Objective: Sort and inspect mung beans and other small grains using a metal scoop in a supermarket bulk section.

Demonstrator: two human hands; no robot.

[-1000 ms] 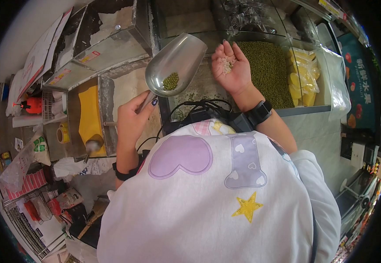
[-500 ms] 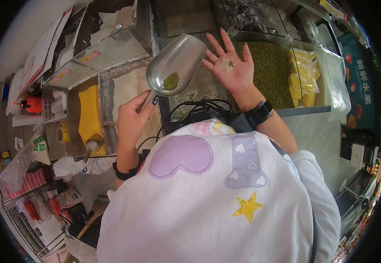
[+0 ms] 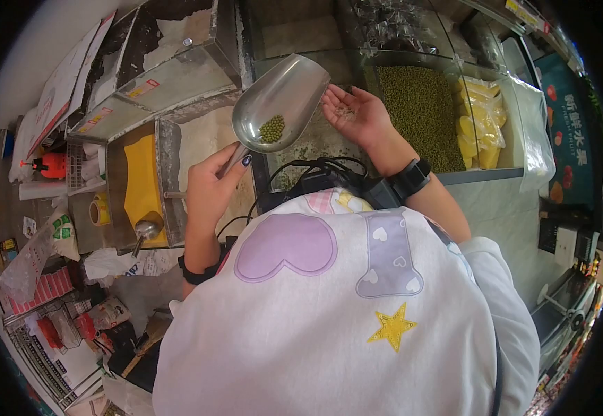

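My left hand [image 3: 211, 173] is closed round the handle of a metal scoop [image 3: 282, 97], which is tilted with its mouth toward the upper right. A small heap of green mung beans [image 3: 272, 129] lies inside the scoop. Beside the scoop's lip is my right hand [image 3: 364, 119], palm up, fingers curled into a cup. Pale grains [image 3: 345, 113] rest in it, too small to name for certain. Behind that hand, a glass-walled bin holds many more mung beans [image 3: 419, 114]. Below the scoop, some beans are scattered on the floor of another compartment [image 3: 315, 149].
Yellow packets [image 3: 478, 125] fill the compartment at right. Black cables [image 3: 322, 166] lie close to my body. To the left are a flour-dusted bin [image 3: 208, 139], a yellow-lined bin [image 3: 140, 180] with a small scoop [image 3: 147, 231], and a tape roll [image 3: 99, 209].
My right hand has drawn its spread fingers in to a cupped shape and turned toward the scoop, the grains shifting toward the fingers. My left hand and the scoop are almost still.
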